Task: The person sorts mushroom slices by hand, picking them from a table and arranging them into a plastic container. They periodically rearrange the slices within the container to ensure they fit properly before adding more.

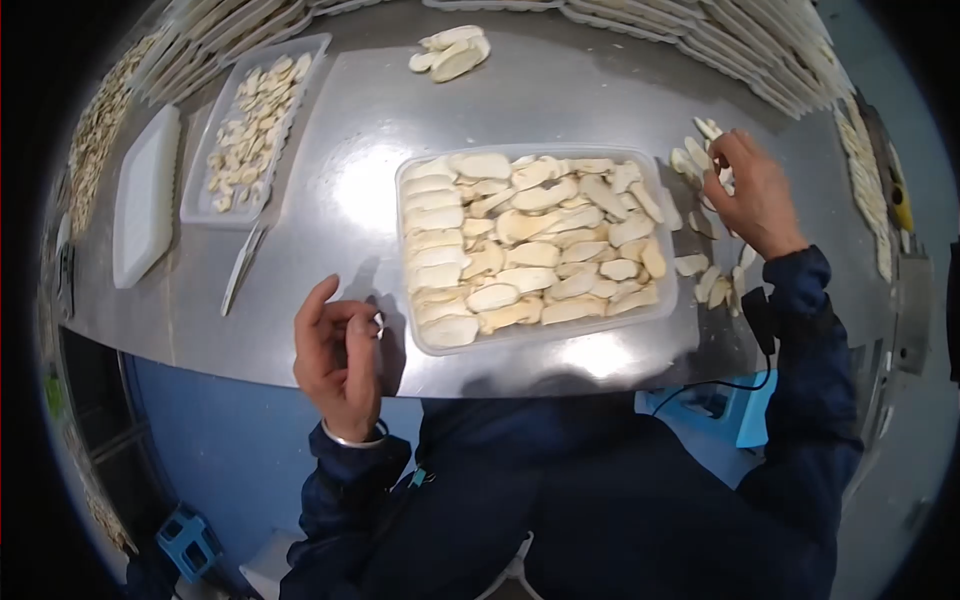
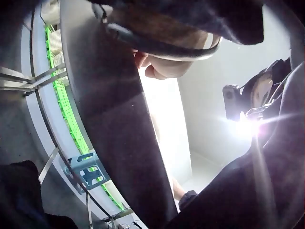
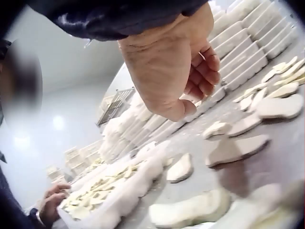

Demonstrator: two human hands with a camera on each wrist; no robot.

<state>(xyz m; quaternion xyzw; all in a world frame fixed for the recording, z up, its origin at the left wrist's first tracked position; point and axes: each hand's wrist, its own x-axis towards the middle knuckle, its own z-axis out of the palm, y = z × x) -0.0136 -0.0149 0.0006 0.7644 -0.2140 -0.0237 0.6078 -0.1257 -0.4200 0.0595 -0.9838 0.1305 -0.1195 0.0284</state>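
A clear plastic tray full of king oyster mushroom slices lies on the metal table. On its left, my left hand hovers by the table's front edge with fingers loosely bent. A small pale, shiny spot shows at those fingers. My right hand reaches over loose mushroom slices on the tray's right. In the right wrist view its thumb and bent fingers stand apart, with no slice visible between them. More loose slices lie on the table below that hand.
A second tray with smaller mushroom pieces stands at the left, beside an upside-down white tray. A knife lies near them. Whole mushrooms sit at the back. Stacked trays line the far edge.
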